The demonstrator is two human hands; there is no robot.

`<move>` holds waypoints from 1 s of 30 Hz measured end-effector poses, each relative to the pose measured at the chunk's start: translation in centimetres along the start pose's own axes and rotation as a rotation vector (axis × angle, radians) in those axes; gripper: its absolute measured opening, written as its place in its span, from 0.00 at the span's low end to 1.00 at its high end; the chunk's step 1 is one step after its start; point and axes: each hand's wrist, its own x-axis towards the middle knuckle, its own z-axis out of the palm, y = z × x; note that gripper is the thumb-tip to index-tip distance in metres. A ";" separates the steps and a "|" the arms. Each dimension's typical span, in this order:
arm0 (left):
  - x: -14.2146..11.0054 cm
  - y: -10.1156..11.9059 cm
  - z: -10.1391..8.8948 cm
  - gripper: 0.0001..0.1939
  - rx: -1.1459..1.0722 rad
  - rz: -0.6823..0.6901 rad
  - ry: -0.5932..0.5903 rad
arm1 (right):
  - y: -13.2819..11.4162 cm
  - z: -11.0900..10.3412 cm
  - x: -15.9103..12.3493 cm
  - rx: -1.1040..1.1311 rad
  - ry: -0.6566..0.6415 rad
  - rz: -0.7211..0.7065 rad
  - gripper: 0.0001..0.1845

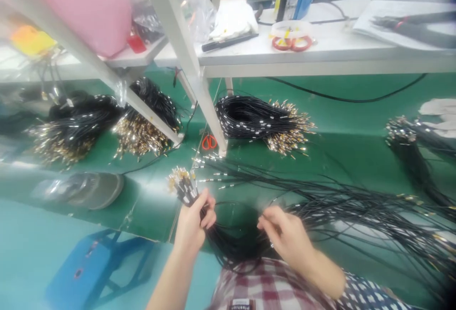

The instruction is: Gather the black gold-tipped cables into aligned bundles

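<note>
My left hand is closed round a bundle of thin black cables, just below their pale and gold-coloured end connectors. From that fist the bundle sags in a loop toward my lap and passes near my right hand. The right fingers are pinched together beside the loop; what they hold, if anything, is too small and blurred to name. Loose black cables spread across the green bench from behind the right hand, their silvery tips pointing left.
Coiled cable bundles lie under the white shelf, beside a shelf leg. Orange-handled scissors rest near that leg. A clear round container lies at the left bench edge, above a blue stool.
</note>
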 end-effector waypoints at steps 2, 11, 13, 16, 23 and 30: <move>-0.3 0.1 0.0 0.20 0.035 -0.001 0.000 | -0.1 -0.2 0.0 0.016 0.029 0.025 0.03; -1.2 0.3 0.5 0.26 0.117 -0.075 -0.091 | -0.6 1.0 -2.1 -0.223 -0.049 -0.181 0.08; -1.5 0.3 1.0 0.28 0.118 -0.073 -0.106 | -0.7 1.3 -3.0 -0.257 -0.100 -0.254 0.11; -2.3 0.2 1.8 0.26 0.110 -0.046 -0.153 | -0.7 1.2 -3.3 -0.271 -0.209 -0.316 0.13; -5.0 0.2 2.1 0.21 0.094 -0.037 -0.216 | -0.4 -0.3 0.2 -0.098 -0.568 -0.330 0.04; -5.0 0.2 1.9 0.24 -0.086 0.052 -0.029 | 0.0 -0.5 -2.3 -0.034 -0.646 -0.259 0.08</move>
